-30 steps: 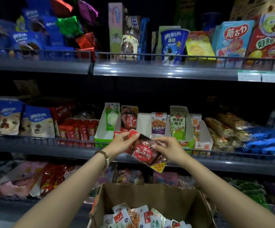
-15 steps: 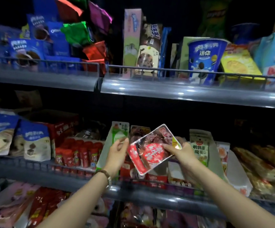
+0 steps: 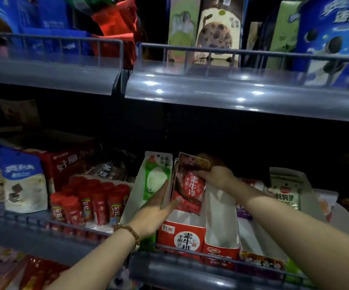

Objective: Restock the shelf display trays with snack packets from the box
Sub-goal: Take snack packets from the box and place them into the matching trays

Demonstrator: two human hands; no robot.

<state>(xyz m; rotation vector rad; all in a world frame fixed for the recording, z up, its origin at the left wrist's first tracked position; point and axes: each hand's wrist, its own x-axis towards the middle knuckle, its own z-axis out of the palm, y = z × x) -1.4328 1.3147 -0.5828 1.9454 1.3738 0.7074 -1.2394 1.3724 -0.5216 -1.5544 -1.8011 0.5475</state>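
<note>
Oreo tub (image 3: 334, 40) cropped right

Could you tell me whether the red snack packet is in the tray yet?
Partly in: the red snack packet stands upright, lower end inside the display tray, right grip holding its top.

The red display tray (image 3: 187, 239) carries 素牛排 in dark characters on its front, with smaller 手撕 beside them. Just above it, the snack packet (image 3: 188, 189) shows 牛排 in white on red. Left of the tray, a red carton (image 3: 69, 164) reads 好丽, and farther left a white-and-blue pouch (image 3: 23, 181) reads 奥利奥. Right of the tray, a pale packet (image 3: 284, 193) reads 鹌鹑蛋. High above it to the right, a blue tub (image 3: 332, 38) reads 迷你.
</note>
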